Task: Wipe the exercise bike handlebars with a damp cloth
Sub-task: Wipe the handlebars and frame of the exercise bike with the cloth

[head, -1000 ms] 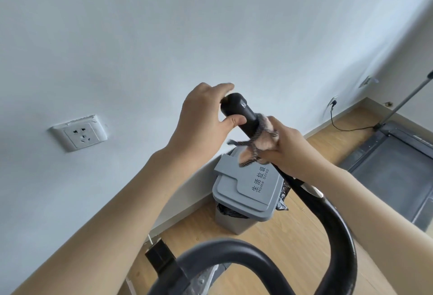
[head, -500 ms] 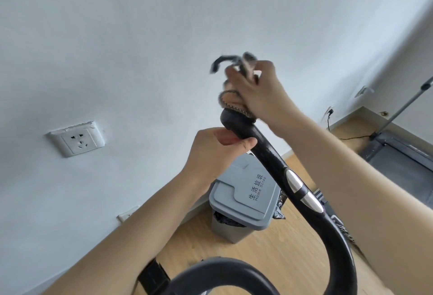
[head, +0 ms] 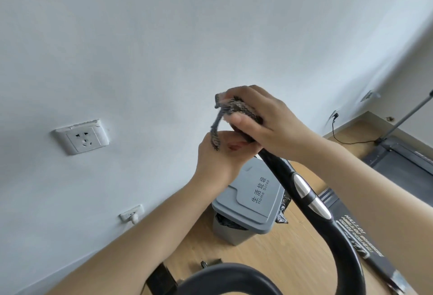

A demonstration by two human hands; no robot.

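Observation:
The black exercise bike handlebar (head: 314,203) curves up from the lower right, with two silver pulse pads on it. Its top end is hidden under a dark grey knitted cloth (head: 234,107). My right hand (head: 262,118) presses that cloth over the bar's tip, and a strip of cloth hangs down on the left. My left hand (head: 218,156) is closed around the bar just below the tip, partly under the right hand. A second black bar (head: 225,276) arcs across the bottom of the view.
A grey lidded waste bin (head: 248,203) stands on the wooden floor against the white wall. A wall socket (head: 82,140) is at the left, a smaller outlet (head: 131,212) lower down. A dark treadmill (head: 403,156) lies at the right with a cable by the skirting.
My right hand with the cloth has come down onto the bar's tip and covers it. My left hand stays on the bar below it; the view has shifted slightly.

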